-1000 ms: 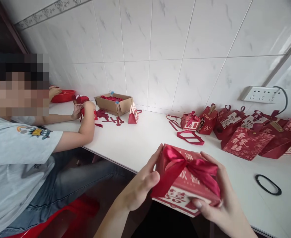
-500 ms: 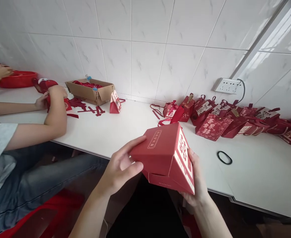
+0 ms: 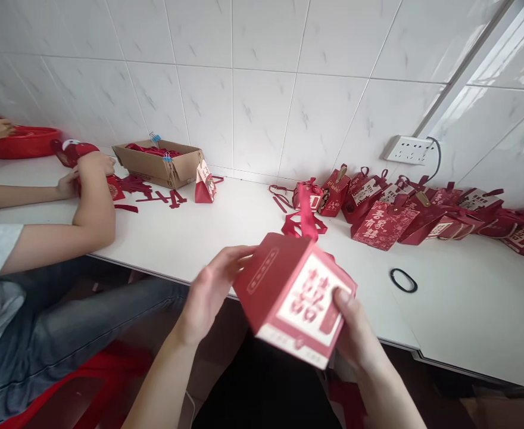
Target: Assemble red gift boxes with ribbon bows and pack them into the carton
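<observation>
A red paper box with a white printed panel is held up in front of the table edge. My right hand grips its right side, the thumb lying on the printed panel. Against the box's far left side rests my left hand, its fingers partly hidden behind the box. A red ribbon rises just beyond the box's top and overlaps loose ribbon on the table.
Many red gift boxes line the wall at right, below a power strip. A black band lies nearer. At left stand a cardboard box, a small box and a red basin; other people's arms work there.
The box has turned in my hands, so its printed panel now faces me more. My right thumb has moved onto that panel, and my left hand has shifted round the left side.
</observation>
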Motion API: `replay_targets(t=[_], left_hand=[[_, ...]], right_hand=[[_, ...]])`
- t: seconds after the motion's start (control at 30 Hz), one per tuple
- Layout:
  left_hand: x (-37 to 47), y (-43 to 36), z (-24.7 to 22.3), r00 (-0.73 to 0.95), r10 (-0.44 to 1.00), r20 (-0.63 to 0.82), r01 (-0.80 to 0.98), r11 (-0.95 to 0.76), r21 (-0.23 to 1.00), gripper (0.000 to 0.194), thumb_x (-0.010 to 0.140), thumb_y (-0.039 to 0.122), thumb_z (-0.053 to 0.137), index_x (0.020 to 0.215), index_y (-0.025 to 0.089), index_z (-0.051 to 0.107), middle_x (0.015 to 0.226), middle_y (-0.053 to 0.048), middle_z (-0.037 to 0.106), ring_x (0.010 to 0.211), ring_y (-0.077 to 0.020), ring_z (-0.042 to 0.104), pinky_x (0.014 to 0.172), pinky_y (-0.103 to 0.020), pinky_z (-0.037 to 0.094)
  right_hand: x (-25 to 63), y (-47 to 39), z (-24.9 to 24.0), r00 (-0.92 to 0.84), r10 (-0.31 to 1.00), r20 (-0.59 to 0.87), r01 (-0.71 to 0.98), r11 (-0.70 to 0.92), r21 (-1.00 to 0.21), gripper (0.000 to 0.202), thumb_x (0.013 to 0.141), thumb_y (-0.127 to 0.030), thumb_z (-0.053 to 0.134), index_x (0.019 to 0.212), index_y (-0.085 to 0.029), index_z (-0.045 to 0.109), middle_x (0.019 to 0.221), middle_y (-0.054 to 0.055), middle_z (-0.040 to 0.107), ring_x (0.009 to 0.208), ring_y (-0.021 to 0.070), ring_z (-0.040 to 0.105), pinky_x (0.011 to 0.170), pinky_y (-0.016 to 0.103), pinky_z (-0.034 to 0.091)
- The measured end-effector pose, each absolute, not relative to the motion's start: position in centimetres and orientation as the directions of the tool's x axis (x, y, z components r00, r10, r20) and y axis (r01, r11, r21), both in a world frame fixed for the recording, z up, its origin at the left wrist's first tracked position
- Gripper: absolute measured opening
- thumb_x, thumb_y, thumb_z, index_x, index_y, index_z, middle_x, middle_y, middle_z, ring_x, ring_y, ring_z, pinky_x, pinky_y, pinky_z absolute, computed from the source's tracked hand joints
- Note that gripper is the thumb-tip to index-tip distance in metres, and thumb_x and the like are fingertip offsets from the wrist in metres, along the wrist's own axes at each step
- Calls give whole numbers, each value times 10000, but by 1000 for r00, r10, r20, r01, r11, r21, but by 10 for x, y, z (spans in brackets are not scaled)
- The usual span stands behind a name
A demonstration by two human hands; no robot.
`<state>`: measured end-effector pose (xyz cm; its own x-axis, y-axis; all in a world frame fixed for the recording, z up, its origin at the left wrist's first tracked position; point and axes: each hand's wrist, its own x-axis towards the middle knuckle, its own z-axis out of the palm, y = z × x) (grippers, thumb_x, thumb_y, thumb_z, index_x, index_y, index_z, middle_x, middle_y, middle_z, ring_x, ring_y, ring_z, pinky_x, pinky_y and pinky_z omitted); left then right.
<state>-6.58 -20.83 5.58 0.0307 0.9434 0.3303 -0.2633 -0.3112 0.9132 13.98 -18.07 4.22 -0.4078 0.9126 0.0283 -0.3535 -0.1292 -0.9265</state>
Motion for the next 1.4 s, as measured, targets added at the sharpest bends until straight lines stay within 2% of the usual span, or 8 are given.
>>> replay_targets(t=[0.07,0.17,0.33,0.63,1.1,1.2,1.3,1.4], left_hand=[[-71,-204,58,-12,954,300,-270,-292,917,635,842,669,297,1140,202,608,1275,-95,577,1201,-311,496,1017,-434,380],[-75,-199,65,-6,957,290,-219,-285,933,591,828,648,372,1188,225,573,1334,-84,532,1269,-322,428,1045,-454,343],[-66,-198,80,184,963,199,-62,-191,980,597,775,540,593,1302,294,458,1406,-57,451,1295,-315,403,1018,-413,399],[-37,-216,80,294,951,95,-65,-79,995,831,791,291,658,1425,345,124,1310,-61,530,1130,-230,574,971,-368,470],[-15,-210,78,271,957,99,-68,-84,994,734,781,273,661,1372,311,228,1195,-52,591,1053,-215,605,931,-344,479],[-10,-200,73,290,950,112,-35,-107,994,689,770,287,675,1337,309,283,1191,-47,584,1068,-226,599,910,-327,489],[-2,-185,61,276,948,157,-30,-155,987,642,754,299,689,1291,304,339,1339,-58,458,1117,-228,566,920,-313,482],[10,-165,44,315,931,184,-33,-183,983,640,748,310,692,1279,290,334,1358,-65,414,1129,-218,545,941,-318,465]], right_hand=[[148,-178,42,-360,900,246,-136,210,-968,645,681,-476,730,1231,-265,466,1188,105,593,1051,305,608,811,424,551],[158,-173,46,-358,752,554,210,643,-736,770,612,-378,801,1275,-272,426,1321,117,434,1246,338,433,937,461,482],[164,-172,54,-476,516,712,287,857,-429,789,632,-358,787,1308,-267,389,1337,127,370,1282,326,375,986,464,445],[170,-174,48,-467,465,752,222,885,-409,816,629,-306,788,1335,-268,382,1366,113,341,1288,316,375,1037,476,400],[191,-183,46,-473,637,609,247,759,-602,828,661,-320,787,1352,-342,331,1502,75,225,1393,290,229,1068,446,369],[201,-189,46,-472,700,536,164,667,-727,824,673,-511,737,1362,-342,319,1533,82,164,1402,310,199,1069,475,354],[210,-187,41,-441,749,494,1,551,-835,655,744,-615,610,1285,-306,407,1527,102,211,1382,316,257,1046,497,368],[215,-175,28,-290,826,484,-46,493,-869,285,822,-446,610,1013,-245,544,1470,110,355,1323,288,382,1015,470,402]])
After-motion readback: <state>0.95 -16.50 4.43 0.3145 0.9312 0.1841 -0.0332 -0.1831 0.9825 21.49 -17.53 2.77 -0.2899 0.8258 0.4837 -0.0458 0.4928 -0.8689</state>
